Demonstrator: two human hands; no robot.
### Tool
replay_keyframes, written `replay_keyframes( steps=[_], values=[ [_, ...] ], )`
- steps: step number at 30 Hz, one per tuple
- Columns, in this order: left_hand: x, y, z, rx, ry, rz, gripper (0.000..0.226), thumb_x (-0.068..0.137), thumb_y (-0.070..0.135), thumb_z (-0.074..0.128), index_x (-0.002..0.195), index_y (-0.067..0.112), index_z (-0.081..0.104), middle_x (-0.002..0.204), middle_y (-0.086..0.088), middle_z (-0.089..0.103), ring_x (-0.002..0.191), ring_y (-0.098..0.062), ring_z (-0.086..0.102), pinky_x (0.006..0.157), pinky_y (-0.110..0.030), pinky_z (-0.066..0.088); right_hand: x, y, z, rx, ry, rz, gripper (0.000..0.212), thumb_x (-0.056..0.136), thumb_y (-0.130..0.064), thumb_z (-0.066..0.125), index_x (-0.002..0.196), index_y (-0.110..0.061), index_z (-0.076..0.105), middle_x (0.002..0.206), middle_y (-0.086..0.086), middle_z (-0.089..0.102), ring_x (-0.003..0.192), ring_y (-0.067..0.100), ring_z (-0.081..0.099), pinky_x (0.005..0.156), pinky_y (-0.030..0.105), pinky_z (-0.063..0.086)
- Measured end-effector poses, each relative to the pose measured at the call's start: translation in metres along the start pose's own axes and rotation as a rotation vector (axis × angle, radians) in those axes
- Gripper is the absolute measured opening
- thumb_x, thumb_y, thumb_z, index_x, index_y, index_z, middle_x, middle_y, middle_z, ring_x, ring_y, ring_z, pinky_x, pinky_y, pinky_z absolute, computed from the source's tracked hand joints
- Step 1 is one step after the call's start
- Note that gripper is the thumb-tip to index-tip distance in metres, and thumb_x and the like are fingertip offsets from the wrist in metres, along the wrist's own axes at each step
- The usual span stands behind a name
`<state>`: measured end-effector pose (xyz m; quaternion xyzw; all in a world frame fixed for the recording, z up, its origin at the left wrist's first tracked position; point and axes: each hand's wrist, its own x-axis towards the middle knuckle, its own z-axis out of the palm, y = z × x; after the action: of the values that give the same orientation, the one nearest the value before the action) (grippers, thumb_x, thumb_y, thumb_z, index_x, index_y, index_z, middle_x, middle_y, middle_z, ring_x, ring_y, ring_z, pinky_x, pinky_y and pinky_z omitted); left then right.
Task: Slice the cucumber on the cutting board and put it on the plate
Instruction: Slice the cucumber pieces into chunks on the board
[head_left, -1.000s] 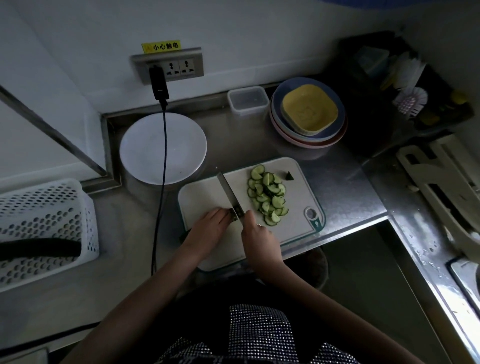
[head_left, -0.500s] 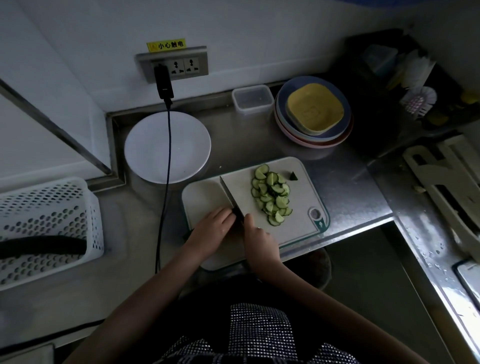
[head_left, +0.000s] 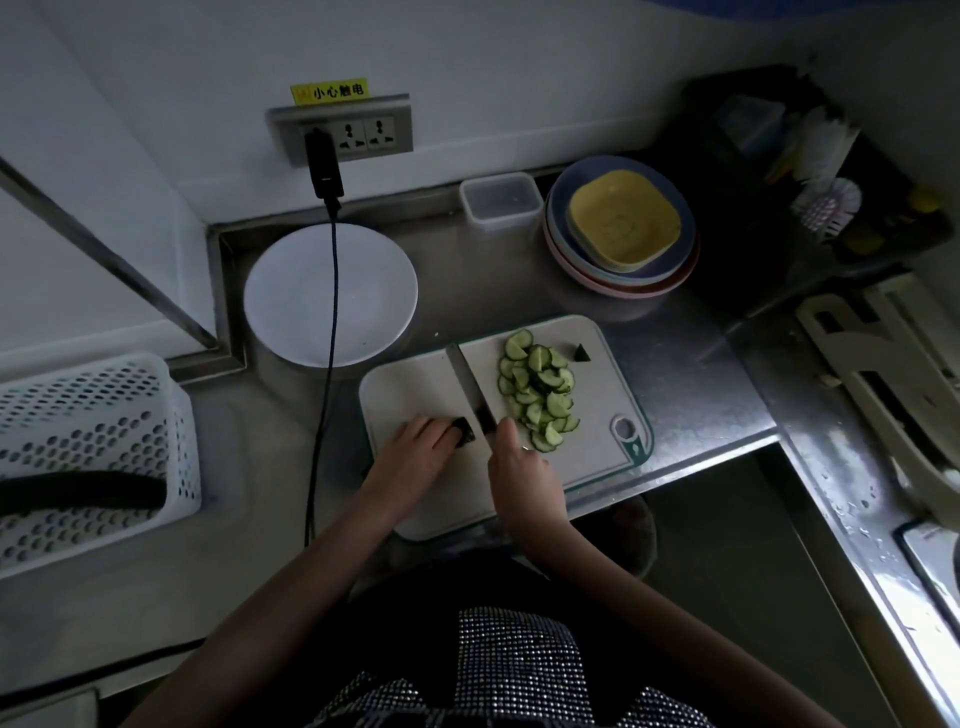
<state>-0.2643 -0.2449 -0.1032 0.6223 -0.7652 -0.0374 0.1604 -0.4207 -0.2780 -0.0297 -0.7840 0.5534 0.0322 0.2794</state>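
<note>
Nearest, the right hand (head_left: 522, 470) has its fingers (head_left: 506, 434) curled round the handle of the knife (head_left: 470, 387), whose blade now lies down on the cutting board (head_left: 415, 387) where a second ago it stood more on edge. Just left of it the left hand (head_left: 418, 457) pinches the cucumber stub (head_left: 464, 430), which has slid out from under the fingertips and shows as a short dark end touching the blade. That suggests the slicing is almost finished, with only a cut or two left. Right of the knife fingers the cucumber slices (head_left: 537, 392) lie heaped on the board, with a trimmed tip (head_left: 581, 353) beyond. Farther off, up and left, the white plate (head_left: 291, 312) sits on the table (head_left: 675, 374), still without slices.
</note>
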Motion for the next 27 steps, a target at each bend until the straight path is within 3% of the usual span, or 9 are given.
replay_keyframes(
  steps=[3, 6, 9, 11, 15, 22, 27],
  values=[
    [0.002, 0.000, -0.001, 0.000, -0.024, 0.018, 0.036, 0.073, 0.013, 0.040, 0.107, 0.009, 0.049, 0.096, -0.009, 0.064, 0.091, -0.024, 0.046, 0.068, -0.033, 0.050, -0.001, -0.002, 0.003, -0.030, 0.009, -0.038, 0.026, 0.098, -0.009, 0.035, 0.124, -0.011, 0.032, 0.093, 0.020, 0.065, 0.084, 0.039, 0.063, 0.058, 0.036, 0.038],
    [0.003, 0.001, -0.001, 0.010, -0.016, 0.024, 0.036, 0.072, 0.012, 0.041, 0.103, 0.005, 0.058, 0.094, -0.011, 0.065, 0.092, -0.025, 0.046, 0.074, -0.033, 0.039, 0.000, -0.002, 0.006, -0.049, -0.012, -0.042, 0.028, 0.098, -0.008, 0.035, 0.126, -0.011, 0.031, 0.094, 0.019, 0.065, 0.085, 0.039, 0.063, 0.059, 0.036, 0.039],
    [0.002, 0.001, -0.002, 0.030, -0.028, 0.017, 0.039, 0.072, 0.011, 0.039, 0.099, 0.002, 0.065, 0.094, -0.012, 0.064, 0.091, -0.025, 0.046, 0.070, -0.035, 0.048, 0.003, -0.002, 0.012, -0.106, -0.058, -0.023, 0.031, 0.098, -0.008, 0.036, 0.128, -0.012, 0.029, 0.101, 0.019, 0.065, 0.091, 0.038, 0.063, 0.065, 0.040, 0.045],
    [0.002, 0.002, -0.004, 0.007, -0.031, 0.014, 0.039, 0.070, 0.011, 0.037, 0.101, 0.004, 0.060, 0.095, -0.012, 0.063, 0.092, -0.025, 0.045, 0.067, -0.033, 0.052, 0.004, -0.001, 0.015, -0.126, -0.076, -0.009, 0.033, 0.097, -0.007, 0.037, 0.129, -0.012, 0.029, 0.103, 0.019, 0.065, 0.093, 0.037, 0.063, 0.068, 0.041, 0.047],
    [0.003, 0.003, -0.005, -0.021, -0.024, 0.019, 0.036, 0.071, 0.011, 0.037, 0.106, 0.009, 0.045, 0.095, -0.011, 0.063, 0.092, -0.024, 0.045, 0.067, -0.031, 0.052, 0.006, -0.001, 0.014, -0.132, -0.095, -0.008, 0.032, 0.097, -0.005, 0.036, 0.126, -0.012, 0.029, 0.103, 0.019, 0.065, 0.092, 0.038, 0.063, 0.067, 0.042, 0.047],
    [0.004, 0.001, -0.002, -0.008, -0.033, -0.012, 0.036, 0.074, 0.014, 0.040, 0.098, 0.005, 0.066, 0.095, -0.010, 0.065, 0.092, -0.023, 0.046, 0.065, -0.031, 0.052, 0.007, -0.001, 0.003, 0.011, -0.042, 0.008, 0.018, 0.099, -0.012, 0.033, 0.117, -0.012, 0.033, 0.095, 0.022, 0.064, 0.087, 0.040, 0.062, 0.060, 0.037, 0.039],
    [0.001, -0.001, 0.002, -0.026, -0.024, 0.002, 0.033, 0.075, 0.015, 0.042, 0.105, 0.008, 0.055, 0.100, -0.010, 0.064, 0.096, -0.023, 0.047, 0.067, -0.031, 0.051, 0.005, -0.004, 0.003, -0.013, 0.021, -0.056, 0.020, 0.098, -0.010, 0.035, 0.118, -0.011, 0.033, 0.090, 0.021, 0.065, 0.081, 0.040, 0.064, 0.057, 0.037, 0.041]
  ],
)
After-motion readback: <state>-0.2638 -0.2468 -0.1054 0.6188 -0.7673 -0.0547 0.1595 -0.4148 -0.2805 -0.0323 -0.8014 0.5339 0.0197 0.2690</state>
